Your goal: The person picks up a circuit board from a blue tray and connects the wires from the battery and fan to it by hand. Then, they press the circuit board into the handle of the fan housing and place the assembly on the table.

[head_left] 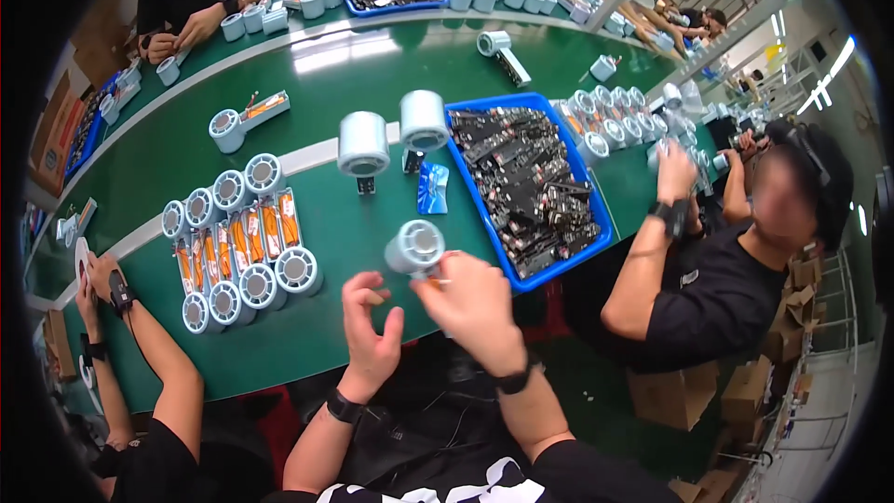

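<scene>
My right hand (475, 303) grips a pale blue round-headed housing (413, 247) by its lower end, holding it above the near part of the green table. Its round grey end faces up; the rest of it is slightly blurred and partly covered by my fingers. Close by on the left, my left hand (371, 340) holds nothing, thumb and fingers apart and slightly curled. Beyond my hands, one pale blue cylinder (363, 144) and another cylinder (424, 116) stand on small black supports. A shiny blue packet (431, 188) lies beside them.
A blue tray (481, 197) full of black circuit boards sits to the right. Several housings with orange wiring (244, 261) lie in rows on the left. Single housings (226, 130) lie farther back. A co-worker's arm (643, 261) reaches in at right, another's forearm (168, 345) at left.
</scene>
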A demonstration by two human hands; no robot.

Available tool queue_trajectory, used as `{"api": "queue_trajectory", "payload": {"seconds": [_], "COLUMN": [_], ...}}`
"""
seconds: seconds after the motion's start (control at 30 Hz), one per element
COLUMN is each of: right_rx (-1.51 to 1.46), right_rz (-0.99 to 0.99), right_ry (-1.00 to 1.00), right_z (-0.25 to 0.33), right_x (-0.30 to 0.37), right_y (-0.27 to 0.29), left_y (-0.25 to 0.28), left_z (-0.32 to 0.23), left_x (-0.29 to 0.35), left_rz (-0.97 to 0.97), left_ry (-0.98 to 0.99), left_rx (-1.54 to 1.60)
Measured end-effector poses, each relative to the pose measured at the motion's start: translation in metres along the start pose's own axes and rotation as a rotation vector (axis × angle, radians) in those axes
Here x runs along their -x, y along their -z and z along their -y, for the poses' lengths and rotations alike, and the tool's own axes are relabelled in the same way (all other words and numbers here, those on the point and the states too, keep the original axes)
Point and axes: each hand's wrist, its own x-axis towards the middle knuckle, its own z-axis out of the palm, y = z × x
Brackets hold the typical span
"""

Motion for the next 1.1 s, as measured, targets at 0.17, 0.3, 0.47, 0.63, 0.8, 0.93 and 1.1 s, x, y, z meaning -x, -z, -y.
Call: {"api": "queue_trajectory", "payload": {"seconds": [0.17,0.3,0.47,0.63,0.8,0.93,1.1], "right_rx": [-0.094,-0.138,0.152,0.171,0.131,0.016,0.076], "right_rz": [-0.048,-0.14,-0.424,-0.324,-0.236,-0.256,-0.352], "right_ry": [0.051,0.214,0.23,0.369,0.352,0.388,0.531], "right_z": [0.006,-0.041,-0.123,-0.129,-0.132,-0.134,-0.154], "right_x": [0.015,-0.007,-0.059,-0.074,-0.072,-0.075,-0.076], "right_y": [-0.037,0.01,0.04,0.039,0.043,0.051,0.073], "left_y": [0.004,0.015,0.007,0.011,0.012,0.011,0.01], "left_z": [0.003,0.003,-0.006,-0.002,0.001,0.004,-0.004], "left_x": [0.004,0.007,0.0,0.006,0.013,0.012,0.006], "left_rz": [0.008,0.026,0.064,0.001,-0.016,-0.063,-0.019], "left_ry": [-0.007,0.121,0.105,0.113,0.138,0.12,0.124], "left_rx": [0.08,0.138,0.072,0.049,0.005,0.04,0.084]}}
